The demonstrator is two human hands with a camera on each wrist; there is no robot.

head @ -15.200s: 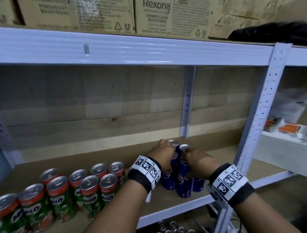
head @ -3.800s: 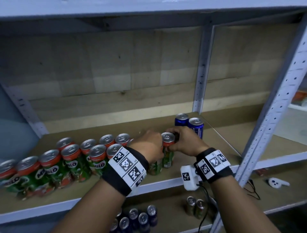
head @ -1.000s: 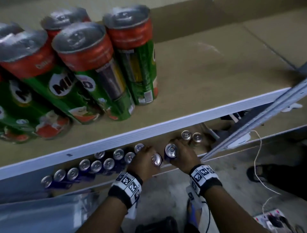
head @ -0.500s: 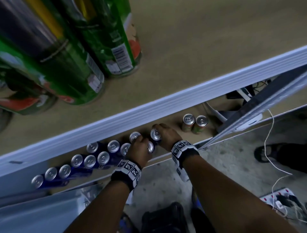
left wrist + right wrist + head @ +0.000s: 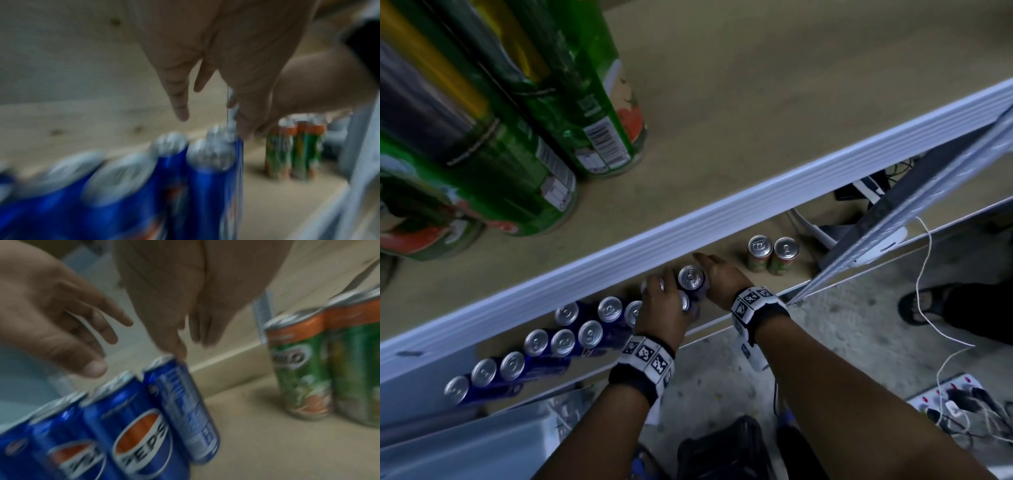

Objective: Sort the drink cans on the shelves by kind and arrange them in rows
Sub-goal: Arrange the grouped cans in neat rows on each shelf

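Both hands spread loose-fingered over the Pepsi cans point(image 5: 589, 334) on the lower shelf point(image 5: 267, 443): right hand point(image 5: 717, 274) fingertip touching the end can point(image 5: 183, 404), left hand point(image 5: 662, 308) holding nothing. Two Milo cans point(image 5: 772, 253) stood apart.

A shop stockroom, by the look of it: white metal shelving point(image 5: 722, 219) with board decks, blue Pepsi cans point(image 5: 589, 334) and green Milo cans point(image 5: 760, 248) ranked in rows, bare concrete floor point(image 5: 859, 329) beneath.

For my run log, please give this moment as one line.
stage: lining up blue cans on lower shelf | left hand: open, above cans | right hand: open, fingertip on end can | two green cans: apart, right
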